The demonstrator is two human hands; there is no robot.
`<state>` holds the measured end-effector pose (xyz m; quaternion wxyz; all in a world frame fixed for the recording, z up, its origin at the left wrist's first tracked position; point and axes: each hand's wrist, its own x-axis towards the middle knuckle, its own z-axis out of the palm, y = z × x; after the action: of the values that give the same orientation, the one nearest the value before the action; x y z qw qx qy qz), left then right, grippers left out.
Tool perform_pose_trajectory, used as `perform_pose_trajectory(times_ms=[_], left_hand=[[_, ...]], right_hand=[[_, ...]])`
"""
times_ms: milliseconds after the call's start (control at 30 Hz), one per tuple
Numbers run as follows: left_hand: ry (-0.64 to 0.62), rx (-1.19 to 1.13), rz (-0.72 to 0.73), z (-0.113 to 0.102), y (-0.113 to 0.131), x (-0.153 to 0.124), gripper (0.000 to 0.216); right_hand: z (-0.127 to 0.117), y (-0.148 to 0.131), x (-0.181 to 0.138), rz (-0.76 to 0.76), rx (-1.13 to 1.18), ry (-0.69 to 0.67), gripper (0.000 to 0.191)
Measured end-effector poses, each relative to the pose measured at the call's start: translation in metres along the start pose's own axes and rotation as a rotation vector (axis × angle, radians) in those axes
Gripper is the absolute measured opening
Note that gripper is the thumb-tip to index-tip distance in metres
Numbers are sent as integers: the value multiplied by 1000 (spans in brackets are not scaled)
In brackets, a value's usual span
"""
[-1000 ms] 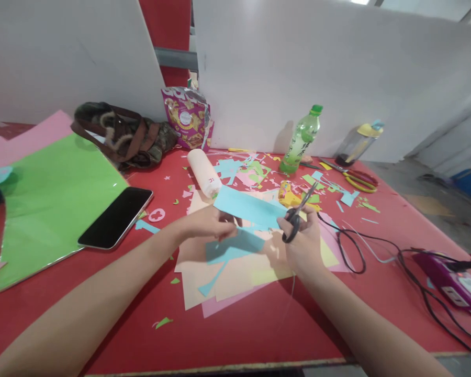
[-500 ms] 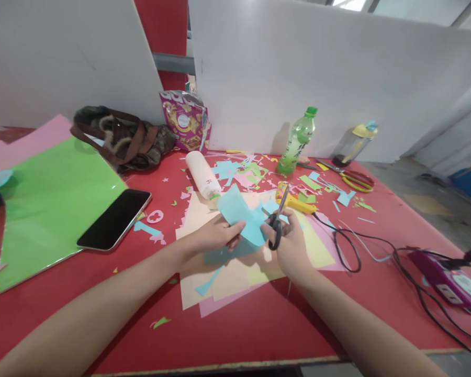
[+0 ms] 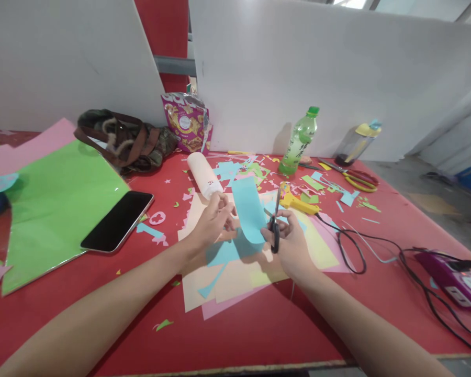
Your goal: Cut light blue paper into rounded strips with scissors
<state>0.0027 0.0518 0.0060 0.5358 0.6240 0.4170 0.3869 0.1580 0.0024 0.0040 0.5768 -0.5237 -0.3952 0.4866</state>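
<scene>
Black-handled scissors (image 3: pixel 275 226) are in my right hand (image 3: pixel 292 243), with the blades pointing up. A curved light-blue piece of paper (image 3: pixel 249 209) stands beside them, its lower right edge by my right thumb and fingers. My left hand (image 3: pixel 215 219) is just left of this paper, apart from it, fingers loosely bent and parted with nothing visible in them. Beneath both hands lie stacked cream, pink and yellow sheets (image 3: pixel 196 283), with light-blue offcuts on top. Just beyond my left hand lies a pale cylindrical bottle (image 3: pixel 201 172) on its side.
A yellow glue gun (image 3: pixel 300 203) trails a black cord to a purple power strip (image 3: pixel 453 280). Behind are a green bottle (image 3: pixel 298 144), paper scraps and larger scissors (image 3: pixel 357 179). A phone (image 3: pixel 118 221) rests partly on a green sheet (image 3: pixel 55 209), near a camouflage bag (image 3: pixel 129 141).
My left hand has let go of the light-blue paper and shifted up and left. The paper has turned more upright, next to my right hand, which still holds the scissors.
</scene>
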Motion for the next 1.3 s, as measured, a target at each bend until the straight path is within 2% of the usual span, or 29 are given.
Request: perform_pose_trajectory(times_ms=[33,100,167,233,367,567,667,867,1000,1167,1300], left_hand=[[-21,-4,18,2,1,-2,13],[-176,27,62,4,5,-6,28],[-273,179,82,6,8,-9,21],[-282,268,56,7,11,-10,16],[-260,289,-8,10,11,-10,26],[-202,349,13,6,12,-9,27],[-135,366,12,0,15,-6,27],[92,395,-1,-11,28,-2,30],[224,389,-15,-14,39,-3,32],[263,395,45,-10,43,-8,30],[245,404,92,-3,43,-14,27]], right_hand=[[0,0,0,-1,-3,-1,37],[1,-1,-1,8,-6,-14,37],[1,-1,-2,12,-4,-33,37],[1,-1,-2,15,-2,-50,37],[1,-1,-2,31,1,-54,38],[0,-2,-2,63,41,-80,37],[2,-5,-4,101,48,-105,38],[5,-7,-10,185,3,-213,31],[4,-3,-13,160,50,-331,32],[4,-3,-19,143,145,-484,43],[5,-7,-22,115,160,-603,42]])
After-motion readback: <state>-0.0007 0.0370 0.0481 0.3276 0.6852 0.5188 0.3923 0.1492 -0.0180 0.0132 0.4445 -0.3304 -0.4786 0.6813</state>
